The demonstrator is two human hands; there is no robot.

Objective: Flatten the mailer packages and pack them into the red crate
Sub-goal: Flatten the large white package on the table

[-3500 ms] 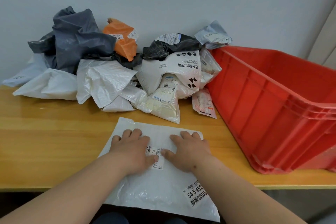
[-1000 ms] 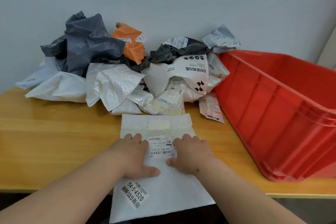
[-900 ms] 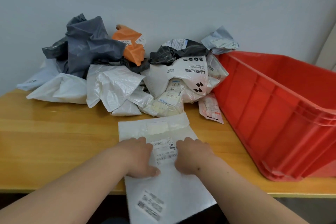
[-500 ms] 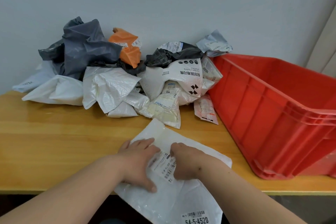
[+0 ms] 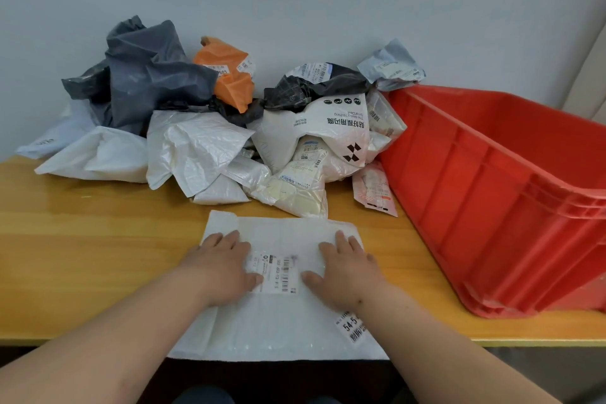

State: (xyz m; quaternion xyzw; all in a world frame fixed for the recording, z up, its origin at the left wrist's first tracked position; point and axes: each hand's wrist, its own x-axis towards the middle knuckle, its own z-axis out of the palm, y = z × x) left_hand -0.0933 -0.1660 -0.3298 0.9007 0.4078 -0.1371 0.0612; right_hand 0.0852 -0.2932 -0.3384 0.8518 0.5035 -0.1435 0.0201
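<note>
Both your palms lie flat, fingers straight, on the white mailer (image 5: 282, 275): left hand (image 5: 220, 269) left of its label, right hand (image 5: 348, 269) right of it. It sits at the table (image 5: 82, 249) front edge, overhanging, beside the red crate (image 5: 498, 193). Looks light, floppy, slick, so pinch both side edges to lift.

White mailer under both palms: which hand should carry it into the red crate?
Right. The right hand lies on the white mailer's crate side; the red crate stands to the right, the left hand farther off.
</note>
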